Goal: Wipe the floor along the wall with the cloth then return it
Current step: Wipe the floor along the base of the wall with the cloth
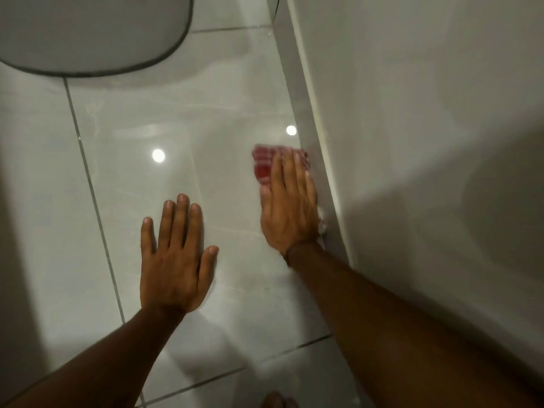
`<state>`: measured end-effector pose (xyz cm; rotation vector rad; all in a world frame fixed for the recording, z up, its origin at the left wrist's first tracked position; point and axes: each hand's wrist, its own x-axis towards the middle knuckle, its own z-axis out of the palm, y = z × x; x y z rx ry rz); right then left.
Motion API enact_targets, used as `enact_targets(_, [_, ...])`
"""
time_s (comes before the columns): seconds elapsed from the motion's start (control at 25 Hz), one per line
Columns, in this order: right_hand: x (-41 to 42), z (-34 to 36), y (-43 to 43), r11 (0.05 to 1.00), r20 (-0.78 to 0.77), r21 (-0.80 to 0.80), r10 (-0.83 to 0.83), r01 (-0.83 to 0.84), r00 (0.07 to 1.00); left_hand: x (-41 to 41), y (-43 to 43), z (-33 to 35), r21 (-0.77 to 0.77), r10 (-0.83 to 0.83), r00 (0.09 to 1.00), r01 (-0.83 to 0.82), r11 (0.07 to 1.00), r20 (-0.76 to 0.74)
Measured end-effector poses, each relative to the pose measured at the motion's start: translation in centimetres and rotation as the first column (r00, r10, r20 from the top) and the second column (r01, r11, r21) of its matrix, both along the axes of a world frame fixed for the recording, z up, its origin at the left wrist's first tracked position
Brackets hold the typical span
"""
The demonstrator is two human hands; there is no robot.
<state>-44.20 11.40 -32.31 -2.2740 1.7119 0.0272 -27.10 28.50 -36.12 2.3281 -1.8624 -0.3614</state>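
A red and white checked cloth (263,163) lies on the glossy light tile floor (164,119), right beside the grey skirting of the wall (412,113). My right hand (290,206) presses flat on the cloth, fingers pointing away from me, and covers most of it; a white edge of the cloth shows by my wrist against the skirting. My left hand (173,260) rests flat on the bare tile to the left, fingers spread, holding nothing.
A grey mat with a dark rounded border (88,33) lies at the far left on the floor. Dark grout lines cross the tiles. The white wall runs along the whole right side. A toe shows at the bottom edge (276,400).
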Motion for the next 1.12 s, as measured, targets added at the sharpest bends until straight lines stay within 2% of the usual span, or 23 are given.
enact_targets(0.08, [2.4, -0.4, -4.0, 1.000, -0.012, -0.017, 0.003, -0.003, 1.000, 0.0, 0.0, -0.2, 0.003, -0.003, 1.000, 0.003, 1.000, 0.011])
enact_targets(0.2, [1.9, -0.8, -3.8, 0.999, -0.018, -0.026, 0.036, -0.037, 0.999, -0.1, -0.1, -0.2, 0.008, 0.000, 1.000, 0.000, 1.000, 0.003])
enact_targets(0.4, [-6.4, -0.3, 10.4, 0.999, -0.038, 0.022, -0.026, 0.027, 0.999, 0.0, 0.0, -0.2, 0.014, -0.005, 1.000, 0.005, 1.000, -0.006])
enact_targets(0.48, [-10.1, 0.2, 16.2, 0.998, -0.083, 0.058, 0.013, -0.008, 0.996, 0.1, 0.1, -0.4, 0.013, -0.007, 1.000, 0.007, 1.000, -0.011])
enact_targets(0.56, [-11.9, 0.6, 18.3, 0.994, -0.123, 0.106, 0.040, -0.027, 0.992, 0.1, 0.0, -0.4, 0.005, -0.013, 1.000, 0.013, 1.000, -0.009])
enact_targets(0.68, [-10.4, 1.2, 16.2, 0.989, -0.103, 0.149, 0.042, -0.026, 0.994, 0.1, 0.1, -0.4, 0.005, -0.010, 1.000, 0.010, 1.000, -0.011])
enact_targets(0.88, [-2.7, 0.3, 3.9, 0.999, -0.005, 0.047, 0.018, -0.018, 1.000, 0.0, 0.0, -0.6, -0.005, -0.015, 1.000, 0.015, 1.000, -0.009])
enact_targets(0.96, [0.0, -0.1, -0.7, 1.000, -0.030, 0.018, 0.007, -0.006, 1.000, 0.0, 0.0, -0.7, -0.007, -0.018, 1.000, 0.018, 1.000, 0.000])
enact_targets(1.12, [-0.1, -0.8, -1.2, 0.998, -0.067, 0.027, 0.051, -0.050, 0.996, 0.1, 0.1, -0.6, 0.004, -0.015, 1.000, 0.015, 1.000, -0.005])
